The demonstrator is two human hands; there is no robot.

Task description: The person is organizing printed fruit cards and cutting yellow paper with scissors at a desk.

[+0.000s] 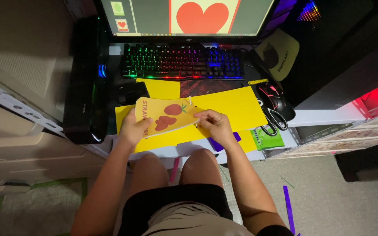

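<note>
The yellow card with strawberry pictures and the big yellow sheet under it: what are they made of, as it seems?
Yellow card: probably thin matte cardboard; it bows slightly between left hand and right hand. Yellow sheet: likely matte craft paper, flat and glare-free.

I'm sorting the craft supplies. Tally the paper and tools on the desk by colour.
Yellow: 3, the fruit card in both hands, a big sheet, a small sheet
Purple: 1, paper scrap
Green: 1, pad
Black: 1, scissors
Total: 6
</note>
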